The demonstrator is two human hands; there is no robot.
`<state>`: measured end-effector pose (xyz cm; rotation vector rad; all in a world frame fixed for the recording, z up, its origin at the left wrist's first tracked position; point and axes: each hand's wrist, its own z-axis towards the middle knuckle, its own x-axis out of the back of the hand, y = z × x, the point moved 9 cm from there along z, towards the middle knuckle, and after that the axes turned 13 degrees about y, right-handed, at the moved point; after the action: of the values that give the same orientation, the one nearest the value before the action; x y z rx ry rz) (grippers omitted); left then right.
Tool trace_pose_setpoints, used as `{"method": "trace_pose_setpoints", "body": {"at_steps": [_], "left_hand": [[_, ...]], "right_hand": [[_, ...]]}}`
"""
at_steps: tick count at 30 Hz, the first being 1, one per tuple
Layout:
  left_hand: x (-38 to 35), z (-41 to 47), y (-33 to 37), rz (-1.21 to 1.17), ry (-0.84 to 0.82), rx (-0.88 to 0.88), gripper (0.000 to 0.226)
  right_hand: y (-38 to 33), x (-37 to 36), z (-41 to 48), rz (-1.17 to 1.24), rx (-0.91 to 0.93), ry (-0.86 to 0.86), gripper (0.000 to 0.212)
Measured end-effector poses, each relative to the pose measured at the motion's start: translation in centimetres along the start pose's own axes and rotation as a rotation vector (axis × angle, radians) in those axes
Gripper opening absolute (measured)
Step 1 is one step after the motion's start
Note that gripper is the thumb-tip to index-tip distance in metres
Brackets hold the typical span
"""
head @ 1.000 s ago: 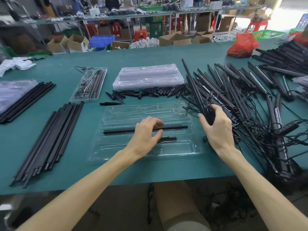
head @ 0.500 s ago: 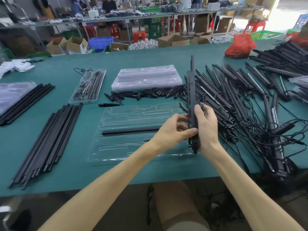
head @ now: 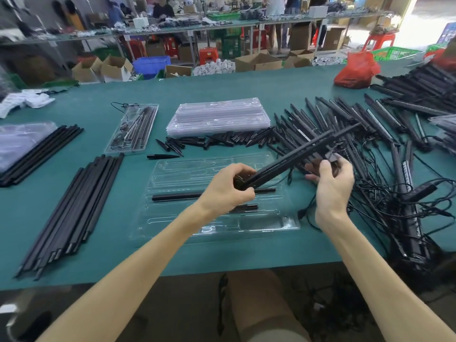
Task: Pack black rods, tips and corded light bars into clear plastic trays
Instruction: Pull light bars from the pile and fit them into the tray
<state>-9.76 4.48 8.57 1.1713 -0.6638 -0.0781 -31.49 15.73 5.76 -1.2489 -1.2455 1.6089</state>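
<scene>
Swung from upright, the light bar (head: 291, 160) now slants above the tray (head: 172, 223), left hand (head: 229, 191) gripping its near end, right hand (head: 333, 188) clutching its cord (head: 332, 161); that trailing cord could snag the pile (head: 385, 124).

The tabletop (head: 222, 90) has a matt green covering, smooth and without shine. Near its front edge the tray (head: 172, 225) is clear, glossy plastic that catches glare, and so is the stack of trays (head: 217, 117) behind it. The light bar (head: 296, 156) looks like matt black plastic. The rods (head: 81, 206) by the left edge show a faint sheen. The bag (head: 355, 70) at the far right is thin, shiny red plastic.
</scene>
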Motion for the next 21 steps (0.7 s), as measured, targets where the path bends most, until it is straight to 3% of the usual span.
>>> {"method": "trace_pose_setpoints", "body": {"at_steps": [10,14,17,21], "left_hand": [[6.1,-0.1,-1.7,0.227,0.145,-0.177,0.037],[9.0,0.3,-2.7,0.207,0.2,-0.197,0.042],[10.1,0.4,-3.3,0.17,0.224,-0.186,0.046],[10.3,0.5,-3.4,0.096,0.238,-0.172,0.047]], "right_hand": [[0.7,2.9,3.4,0.197,-0.114,0.152,0.037],[1.4,3.6,4.2,0.217,-0.151,0.173,0.044],[1.1,2.3,3.8,-0.075,-0.083,0.02,0.05],[0.2,-0.4,1.3,-0.853,0.281,-0.242,0.067]]}}
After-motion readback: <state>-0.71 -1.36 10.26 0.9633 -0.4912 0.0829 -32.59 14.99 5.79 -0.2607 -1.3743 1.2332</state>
